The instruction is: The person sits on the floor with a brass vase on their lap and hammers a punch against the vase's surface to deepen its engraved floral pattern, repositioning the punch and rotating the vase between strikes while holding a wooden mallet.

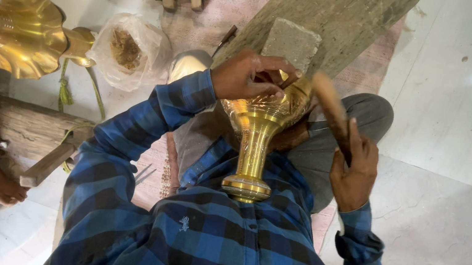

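Note:
A shiny brass goblet-shaped vessel (255,135) lies across my lap, its round foot against my blue checked shirt and its engraved bowl pointing away. My left hand (249,76) grips the rim of the bowl, fingers curled over the top edge with a small tool between them. My right hand (355,169) holds a wooden mallet handle (330,106), whose blurred upper end is beside the bowl's right side.
A grey stone block (291,42) rests on a slanted wooden plank (340,17) just beyond the vessel. A large brass piece with a scalloped edge (18,28) and a plastic bag of brown powder (127,48) sit left. Another person's bare foot (0,184) is at far left.

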`<control>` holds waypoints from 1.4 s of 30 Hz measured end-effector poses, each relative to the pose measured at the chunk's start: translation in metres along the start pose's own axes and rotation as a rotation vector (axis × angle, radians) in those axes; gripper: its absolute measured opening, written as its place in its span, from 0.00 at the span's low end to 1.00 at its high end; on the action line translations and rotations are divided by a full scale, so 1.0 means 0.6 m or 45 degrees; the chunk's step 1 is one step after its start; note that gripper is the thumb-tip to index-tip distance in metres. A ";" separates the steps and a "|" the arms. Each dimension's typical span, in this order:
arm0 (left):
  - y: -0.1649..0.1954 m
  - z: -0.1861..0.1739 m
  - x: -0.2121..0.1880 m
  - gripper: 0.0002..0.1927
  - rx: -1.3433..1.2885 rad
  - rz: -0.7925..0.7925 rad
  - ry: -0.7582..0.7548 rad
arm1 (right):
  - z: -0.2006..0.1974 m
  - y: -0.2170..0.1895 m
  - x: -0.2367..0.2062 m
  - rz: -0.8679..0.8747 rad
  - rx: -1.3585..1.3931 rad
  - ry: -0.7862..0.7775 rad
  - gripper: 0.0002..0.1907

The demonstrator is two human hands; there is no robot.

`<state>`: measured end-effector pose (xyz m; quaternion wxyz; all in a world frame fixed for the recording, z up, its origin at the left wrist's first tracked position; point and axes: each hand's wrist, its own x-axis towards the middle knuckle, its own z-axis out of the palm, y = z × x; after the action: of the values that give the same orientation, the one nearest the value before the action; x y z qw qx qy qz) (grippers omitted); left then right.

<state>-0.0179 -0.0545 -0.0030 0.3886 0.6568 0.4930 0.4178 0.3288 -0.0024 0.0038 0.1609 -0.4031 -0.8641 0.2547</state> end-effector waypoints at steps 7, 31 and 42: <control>0.009 -0.004 -0.001 0.23 -0.065 -0.099 -0.009 | -0.060 -0.001 0.069 -0.133 -0.167 0.012 0.37; 0.023 0.016 -0.010 0.22 -0.077 -0.067 0.113 | -0.098 -0.049 0.098 -0.157 0.052 0.138 0.26; 0.006 0.006 0.009 0.24 0.142 0.058 -0.133 | -0.016 -0.008 0.010 -0.074 -0.040 -0.092 0.38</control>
<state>-0.0122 -0.0502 0.0002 0.3671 0.7093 0.4796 0.3636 0.3268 0.0027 0.0147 0.1307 -0.3710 -0.8845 0.2508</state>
